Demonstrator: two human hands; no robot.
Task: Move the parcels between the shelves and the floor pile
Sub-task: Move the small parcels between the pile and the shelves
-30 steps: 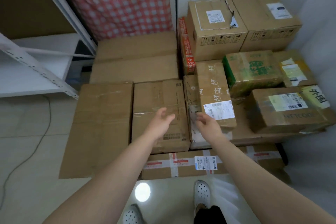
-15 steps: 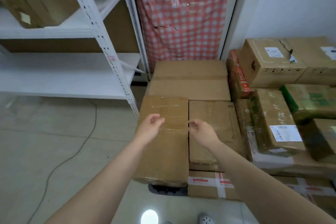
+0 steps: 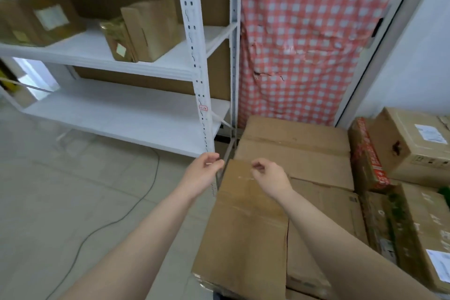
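Head view now shows shelves (image 3: 117, 112); left hand (image 3: 205, 174) and right hand (image 3: 271, 178) stay loosely curled, empty.

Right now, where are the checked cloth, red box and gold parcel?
checked cloth (image 3: 304, 44), head view, middle.
red box (image 3: 370, 156), head view, printed side.
gold parcel (image 3: 114, 36), head view, front face.

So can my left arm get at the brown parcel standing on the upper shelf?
Probably yes. The left arm is free, its grip empty, and the upper shelf is open in front; it must rise and pass left of the white upright to the brown parcel.
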